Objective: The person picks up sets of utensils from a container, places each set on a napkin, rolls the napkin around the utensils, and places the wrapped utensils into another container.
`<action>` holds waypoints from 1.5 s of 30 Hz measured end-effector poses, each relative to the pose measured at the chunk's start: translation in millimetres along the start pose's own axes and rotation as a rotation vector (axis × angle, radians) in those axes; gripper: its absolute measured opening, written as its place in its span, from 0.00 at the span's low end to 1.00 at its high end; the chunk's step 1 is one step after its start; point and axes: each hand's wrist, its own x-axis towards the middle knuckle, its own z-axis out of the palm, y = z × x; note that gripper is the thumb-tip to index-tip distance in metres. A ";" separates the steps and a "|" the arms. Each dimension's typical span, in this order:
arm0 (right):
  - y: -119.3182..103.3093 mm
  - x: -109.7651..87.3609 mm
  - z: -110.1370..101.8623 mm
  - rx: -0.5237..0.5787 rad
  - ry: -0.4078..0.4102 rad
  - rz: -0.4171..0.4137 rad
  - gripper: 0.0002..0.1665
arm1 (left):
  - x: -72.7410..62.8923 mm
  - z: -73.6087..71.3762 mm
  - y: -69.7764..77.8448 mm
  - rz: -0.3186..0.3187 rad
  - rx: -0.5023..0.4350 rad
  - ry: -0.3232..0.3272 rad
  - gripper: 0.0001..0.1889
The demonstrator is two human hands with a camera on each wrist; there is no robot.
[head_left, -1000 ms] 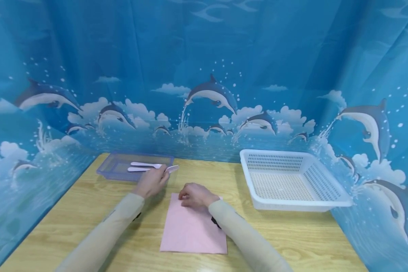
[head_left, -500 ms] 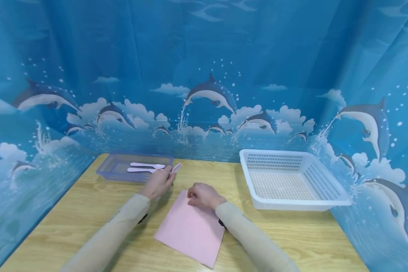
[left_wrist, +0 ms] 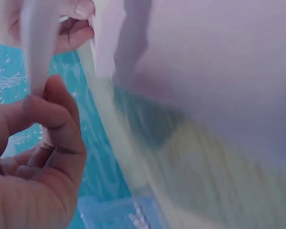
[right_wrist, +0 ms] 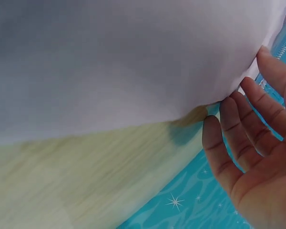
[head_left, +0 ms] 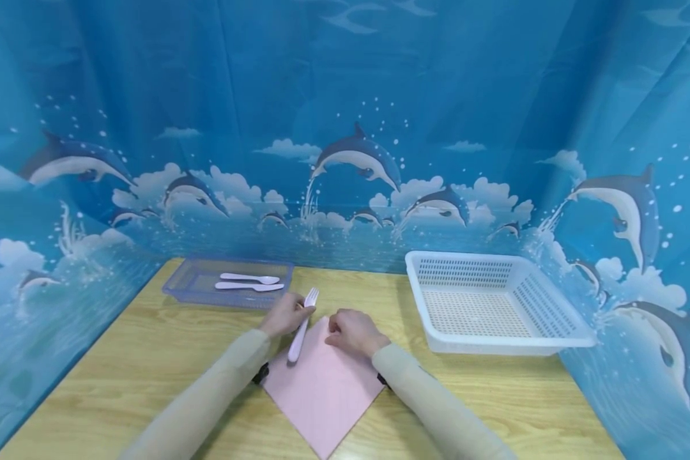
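Note:
My left hand [head_left: 287,314] pinches a pale plastic fork [head_left: 298,345], its tines pointing away from me and its handle over the napkin's left side. In the left wrist view the fork's handle [left_wrist: 38,43] rises from between thumb and curled fingers. A pink square napkin [head_left: 328,399] lies cornerwise, one corner towards me. At its far corner my right hand [head_left: 356,332] holds the edge between thumb and fingers; the right wrist view has the fingertips [right_wrist: 229,102] at that edge. How firmly it grips is hard to see.
A translucent purple tray [head_left: 178,287] at the back left contains a spoon [head_left: 268,280] and a knife [head_left: 269,287]. To the right stands a white perforated basket [head_left: 431,342]. A blue dolphin curtain [head_left: 345,76] borders the wooden table [head_left: 483,396].
The fork has come away from the tray, right and nearer, in my left hand, and now points forward. The napkin has turned from straight to cornerwise, with my right hand shifting slightly right.

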 end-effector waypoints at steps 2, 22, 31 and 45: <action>1.6 -0.7 -1.1 0.006 0.004 -0.021 0.10 | -1.2 4.1 -0.2 -0.042 -0.046 -0.009 0.10; 9.7 -4.3 -6.3 0.072 -0.022 -0.050 0.08 | -3.4 40.0 15.3 -0.126 -0.011 0.012 0.06; 8.7 -4.2 -6.0 0.061 -0.022 -0.041 0.09 | 3.1 44.0 10.8 -0.114 0.066 0.030 0.10; 8.1 -6.1 -6.1 0.081 -0.005 -0.066 0.08 | -15.6 43.9 12.7 -0.023 0.085 -0.081 0.21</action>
